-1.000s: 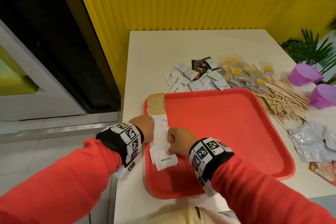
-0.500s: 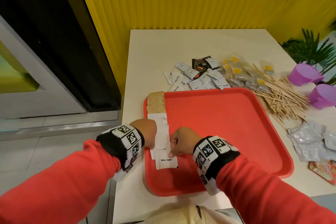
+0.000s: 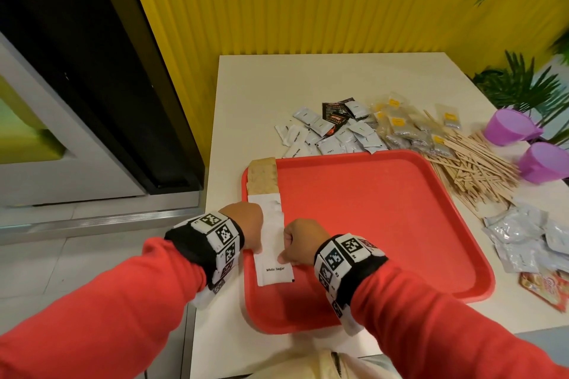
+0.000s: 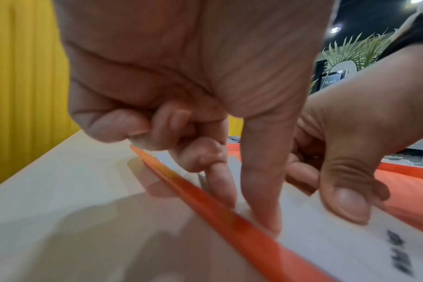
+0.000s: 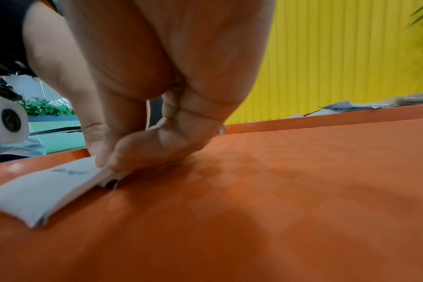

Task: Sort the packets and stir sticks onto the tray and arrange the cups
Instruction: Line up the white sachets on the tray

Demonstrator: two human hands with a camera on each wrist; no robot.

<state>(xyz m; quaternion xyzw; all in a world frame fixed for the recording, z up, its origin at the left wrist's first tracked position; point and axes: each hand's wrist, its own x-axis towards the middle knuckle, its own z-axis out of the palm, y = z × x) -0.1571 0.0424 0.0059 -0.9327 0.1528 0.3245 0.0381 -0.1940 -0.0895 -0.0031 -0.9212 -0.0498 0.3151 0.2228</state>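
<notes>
A row of white sugar packets lies along the left side of the red tray, just below some brown packets. My left hand grips the row's left edge by the tray rim; its thumb and forefinger point down onto the paper and the other fingers are curled. My right hand pinches the right edge of the white sugar packets, thumb on top. Two purple cups stand at the table's right edge. Wooden stir sticks lie heaped beside the tray.
Loose white, grey and black packets and clear tea bags lie behind the tray. Silver sachets and a colourful packet sit to its right. A yellow ribbed wall backs the table, with green plants at the right.
Both hands have closed in on the white packets from either side. The skewed bottom packet now lies straighter in line with the row.
</notes>
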